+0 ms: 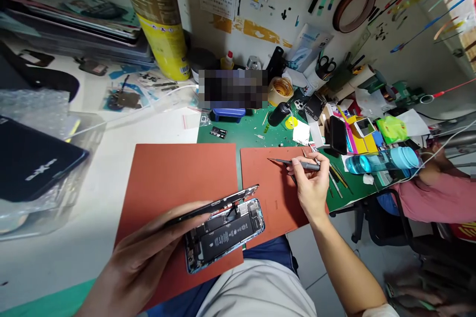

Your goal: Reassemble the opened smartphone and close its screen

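Note:
An opened smartphone [226,237] lies tilted near the front edge of the left red-brown mat, its black battery and inner parts showing. My left hand [137,252] is closed on the phone's screen [219,204], which stands lifted along the far side of the body. A dark flex cable seems to join the two near the right end. Over the right mat, my right hand [310,183] pinches dark, fine-pointed tweezers [286,162], their tips pointing left, away from the phone.
Two red-brown mats [178,168] lie side by side. Slim hand tools [340,178] and a blue bottle [386,160] are at right. A yellow spray can [163,34] stands at the back. At far left lies a dark boxed item [33,158]. A person in pink [439,195] sits at right.

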Motion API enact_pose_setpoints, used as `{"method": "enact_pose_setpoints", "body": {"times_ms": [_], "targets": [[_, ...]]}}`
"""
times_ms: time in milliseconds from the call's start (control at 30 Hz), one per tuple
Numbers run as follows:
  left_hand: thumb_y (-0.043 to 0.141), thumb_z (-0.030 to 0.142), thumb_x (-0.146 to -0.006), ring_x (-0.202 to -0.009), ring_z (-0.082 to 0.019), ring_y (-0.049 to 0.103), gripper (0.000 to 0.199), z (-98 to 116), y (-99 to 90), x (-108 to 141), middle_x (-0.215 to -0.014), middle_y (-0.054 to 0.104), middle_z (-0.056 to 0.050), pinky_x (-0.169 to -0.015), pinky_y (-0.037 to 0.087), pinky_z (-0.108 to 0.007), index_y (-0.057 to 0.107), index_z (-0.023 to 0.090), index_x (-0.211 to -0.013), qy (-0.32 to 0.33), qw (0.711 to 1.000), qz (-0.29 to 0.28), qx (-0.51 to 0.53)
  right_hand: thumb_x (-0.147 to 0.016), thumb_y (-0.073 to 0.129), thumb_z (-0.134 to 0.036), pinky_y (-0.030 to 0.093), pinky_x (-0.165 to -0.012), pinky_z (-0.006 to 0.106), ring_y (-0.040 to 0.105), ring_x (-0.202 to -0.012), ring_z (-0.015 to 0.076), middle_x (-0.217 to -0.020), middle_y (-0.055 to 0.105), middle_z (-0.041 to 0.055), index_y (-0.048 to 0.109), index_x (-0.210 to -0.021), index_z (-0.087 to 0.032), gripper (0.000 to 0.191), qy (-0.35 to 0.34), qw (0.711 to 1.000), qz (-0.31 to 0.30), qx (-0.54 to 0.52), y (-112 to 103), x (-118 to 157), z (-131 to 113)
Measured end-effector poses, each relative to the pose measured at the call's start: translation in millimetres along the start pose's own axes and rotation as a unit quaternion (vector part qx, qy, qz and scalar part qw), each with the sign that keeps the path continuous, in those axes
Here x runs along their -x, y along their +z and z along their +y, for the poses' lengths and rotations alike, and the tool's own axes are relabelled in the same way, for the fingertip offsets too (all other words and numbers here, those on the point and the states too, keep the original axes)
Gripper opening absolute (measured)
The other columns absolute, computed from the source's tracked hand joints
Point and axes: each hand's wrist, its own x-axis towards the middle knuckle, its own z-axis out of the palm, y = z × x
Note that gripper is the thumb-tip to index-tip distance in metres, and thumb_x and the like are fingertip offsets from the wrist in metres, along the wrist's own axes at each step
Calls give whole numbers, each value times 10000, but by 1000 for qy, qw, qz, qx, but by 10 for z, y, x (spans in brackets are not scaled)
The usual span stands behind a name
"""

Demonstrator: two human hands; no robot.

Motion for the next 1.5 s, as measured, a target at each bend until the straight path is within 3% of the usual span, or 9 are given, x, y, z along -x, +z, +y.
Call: {"method": "enact_pose_setpoints", "body": {"times_ms": [233, 400, 700, 1200, 1500], "targets": [[550, 163, -1069, -1256, -216, 767, 424, 20, 38, -1, -1461, 745, 12, -1034, 623, -239, 765, 379, -1363, -15, 999, -14, 27, -858, 895, -315, 645, -683, 312, 761, -655, 155, -932, 809, -1, 539, -1150, -257, 464, 36, 995, 7, -90, -167, 279, -375], [618, 162, -1063, -1147, -179, 799, 298, 76, 120, -7, -1327, 805, -36, -982, 636, -231, 829, 287, -1233, -42, 999, 14, 14, -903, 868, -273, 637, -623, 309, 748, -632, 163, -892, 826, 23, 596, -1166, -265, 378, 70, 986, -74, -131, -150, 720, -620], [714, 146, -1018, -1157, -216, 796, 152, 84, 149, -26, -1326, 799, -116, -1026, 632, -313, 836, 192, -1095, -11, 996, 39, 77, -911, 865, -280, 689, -652, 311, 795, -682, 174, -921, 834, 42, 605, -1141, -248, 348, 105, 976, -131, -136, 179, 1017, -468], [705, 135, -1017, -1165, -211, 785, 132, 70, 162, -23, -1332, 791, -115, -1028, 617, -318, 822, 188, -986, -3, 994, 40, 97, -882, 890, -211, 727, -695, 301, 822, -772, 182, -938, 852, 55, 635, -1126, -230, 353, 71, 986, -112, -105, 172, 1132, -478], [685, 147, -1030, -1159, -221, 786, 143, 43, 178, 0, -1331, 787, -123, -1001, 634, -341, 817, 196, -1003, -5, 994, 35, 104, -881, 876, -189, 749, -704, 358, 842, -798, 222, -941, 844, 65, 651, -1137, -229, 343, 20, 992, -101, -74, 149, 1189, -502]]}}
